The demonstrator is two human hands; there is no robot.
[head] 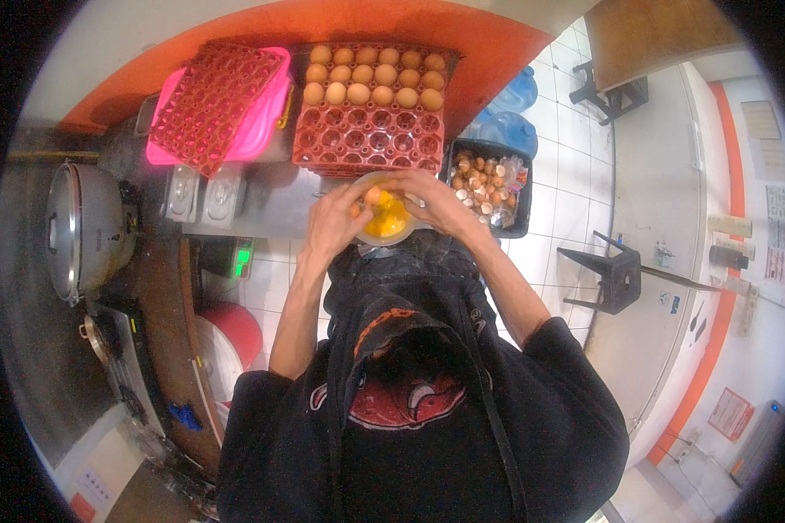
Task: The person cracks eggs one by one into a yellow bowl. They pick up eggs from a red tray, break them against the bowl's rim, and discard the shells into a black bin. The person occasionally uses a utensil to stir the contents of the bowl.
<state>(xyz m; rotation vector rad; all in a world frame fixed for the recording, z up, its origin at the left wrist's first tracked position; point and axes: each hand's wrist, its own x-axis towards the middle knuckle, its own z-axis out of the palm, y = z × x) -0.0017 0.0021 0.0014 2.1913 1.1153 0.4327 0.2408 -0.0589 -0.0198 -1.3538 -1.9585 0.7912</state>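
Over a pale round bowl (pixel 410 233) at the counter's front edge, my left hand (pixel 335 219) grips a brown eggshell (pixel 373 195). Another brown shell piece (pixel 355 210) shows by its fingers. Bright yolk (pixel 385 198) hangs beside the held shell, above the yellow raw egg (pixel 386 224) pooled in the bowl. My right hand (pixel 428 196) curves over the bowl's right side, fingertips close to the eggshell; whether it holds a shell part is hidden. Just behind the bowl, whole brown eggs (pixel 364 74) fill the back rows of a red plastic egg tray (pixel 369 140); its front rows hold no eggs.
A black bin (pixel 523 219) of broken shells stands right of the counter (pixel 261 202). An empty red tray (pixel 212 104) lies on a pink lid (pixel 261 124). Lidded steel containers (pixel 222 196), a large pot (pixel 91 232) and a green-lit display (pixel 242 261) are leftward; a black stool (pixel 618 281) stands rightward.
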